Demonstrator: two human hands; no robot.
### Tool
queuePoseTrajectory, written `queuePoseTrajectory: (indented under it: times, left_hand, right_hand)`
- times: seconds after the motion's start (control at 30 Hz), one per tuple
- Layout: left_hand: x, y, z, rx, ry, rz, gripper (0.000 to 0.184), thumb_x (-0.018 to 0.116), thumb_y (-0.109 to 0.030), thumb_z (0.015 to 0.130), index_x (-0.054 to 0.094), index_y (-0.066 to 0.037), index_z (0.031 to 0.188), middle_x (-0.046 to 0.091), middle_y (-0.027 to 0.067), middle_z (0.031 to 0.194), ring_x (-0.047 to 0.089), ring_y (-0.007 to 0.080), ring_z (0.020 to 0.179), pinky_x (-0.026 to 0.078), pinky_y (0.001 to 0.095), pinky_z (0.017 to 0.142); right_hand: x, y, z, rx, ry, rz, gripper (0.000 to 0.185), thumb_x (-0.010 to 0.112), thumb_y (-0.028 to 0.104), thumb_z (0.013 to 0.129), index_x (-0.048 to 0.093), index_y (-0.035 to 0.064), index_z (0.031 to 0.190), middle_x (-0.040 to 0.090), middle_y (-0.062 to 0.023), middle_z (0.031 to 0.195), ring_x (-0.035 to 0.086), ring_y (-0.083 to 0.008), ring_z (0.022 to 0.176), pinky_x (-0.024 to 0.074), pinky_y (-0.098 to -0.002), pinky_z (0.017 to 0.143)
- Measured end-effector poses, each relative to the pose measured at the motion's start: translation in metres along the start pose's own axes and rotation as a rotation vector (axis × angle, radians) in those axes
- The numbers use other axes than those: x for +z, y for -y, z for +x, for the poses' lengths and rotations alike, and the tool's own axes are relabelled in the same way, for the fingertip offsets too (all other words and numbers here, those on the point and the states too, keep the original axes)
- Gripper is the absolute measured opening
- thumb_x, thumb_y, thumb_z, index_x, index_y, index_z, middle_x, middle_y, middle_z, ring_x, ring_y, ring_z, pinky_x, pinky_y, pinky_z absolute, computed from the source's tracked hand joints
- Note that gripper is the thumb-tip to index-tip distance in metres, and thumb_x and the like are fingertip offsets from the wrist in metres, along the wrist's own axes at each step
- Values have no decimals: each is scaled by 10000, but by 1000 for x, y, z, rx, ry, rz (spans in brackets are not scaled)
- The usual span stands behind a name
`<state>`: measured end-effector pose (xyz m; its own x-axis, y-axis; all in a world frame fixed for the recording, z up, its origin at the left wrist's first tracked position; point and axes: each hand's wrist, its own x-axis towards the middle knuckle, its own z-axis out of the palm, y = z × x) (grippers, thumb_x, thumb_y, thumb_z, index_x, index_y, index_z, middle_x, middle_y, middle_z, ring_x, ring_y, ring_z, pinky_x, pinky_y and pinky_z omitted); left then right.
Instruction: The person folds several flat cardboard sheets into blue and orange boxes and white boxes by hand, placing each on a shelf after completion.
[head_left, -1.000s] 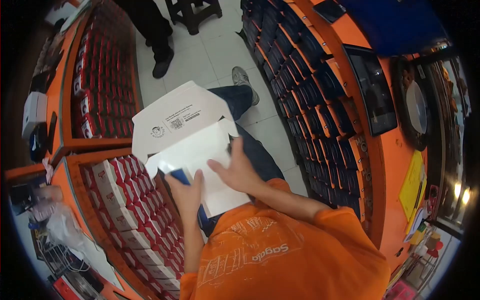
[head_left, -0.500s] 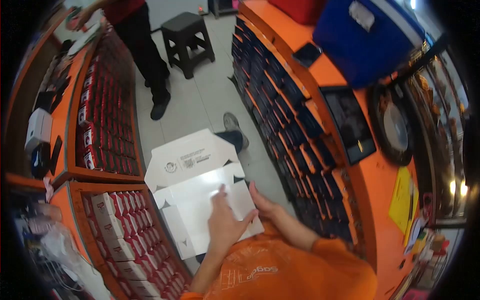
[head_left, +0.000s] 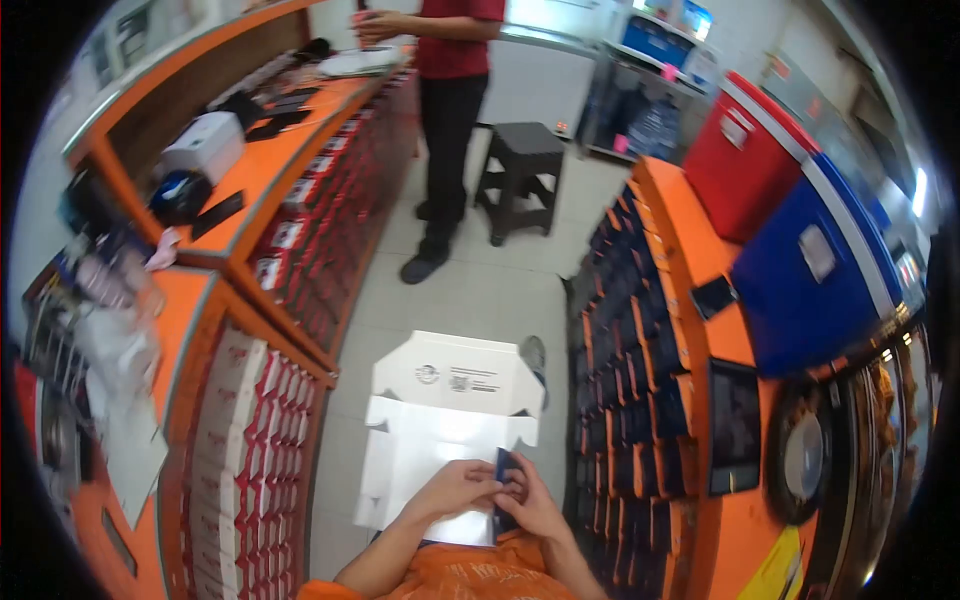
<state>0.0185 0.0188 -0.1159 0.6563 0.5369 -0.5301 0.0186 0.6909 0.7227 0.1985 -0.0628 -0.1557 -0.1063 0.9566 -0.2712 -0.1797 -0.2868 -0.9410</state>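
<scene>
A flat, unfolded cardboard box [head_left: 430, 450] lies across my lap, its white inner side up. Black print and a code mark its far flap [head_left: 458, 380]. Its right side panel [head_left: 505, 462] stands folded up, showing a dark blue outer face. My right hand [head_left: 532, 497] grips this panel from the right with bent fingers. From the left, my left hand [head_left: 457, 486] reaches over the white base, its fingertips closed at the same panel near the right fingers. Part of the panel is hidden behind my fingers.
Stacked folded boxes fill the left shelf [head_left: 240, 440] and the right shelf [head_left: 630, 400]. Blue [head_left: 800, 270] and red [head_left: 740, 150] cool boxes stand on the right counter. Another person [head_left: 450, 100] stands ahead, near a dark stool [head_left: 520, 175].
The right side panel has been folded upright, showing its blue face. My left hand has moved from the base to that panel, and my right hand grips it. The view has tilted up.
</scene>
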Motion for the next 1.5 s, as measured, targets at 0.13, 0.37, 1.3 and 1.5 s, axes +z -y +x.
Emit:
queuePoseTrajectory:
  times: [0.13,0.37,1.3,1.5]
  left_hand:
    - [-10,17,9,75,45,105,376,718,-160,873,610,53,1163,683,99,919,674,162,795,568,255,693]
    - [1,-4,-3,128,-67,75,270,475,-230,963,589,-6,863,592,75,627,548,132,477,456,262,463]
    - [6,-2,1,498,-152,-78,344,445,-270,954,566,-3,1134,608,47,860,605,118,670,478,249,462]
    - [16,-72,-92,660,-101,152,398,419,-201,998,411,12,1334,619,77,937,606,110,581,517,246,475]
  right_hand:
    - [0,22,6,-98,-49,-322,902,843,175,720,307,-16,1421,526,-172,1228,545,-233,1109,452,-348,947]
    - [-27,5,7,-103,-81,111,626,703,108,838,373,-44,1348,632,-149,1038,622,-203,945,499,-327,848]
    - [-28,-18,23,165,-8,-3,234,576,160,969,643,-26,1093,675,-31,895,619,-111,757,495,-264,692]
    - [-67,15,-1,173,33,-540,334,649,227,921,631,-78,1057,663,-83,874,618,-138,724,479,-289,624]
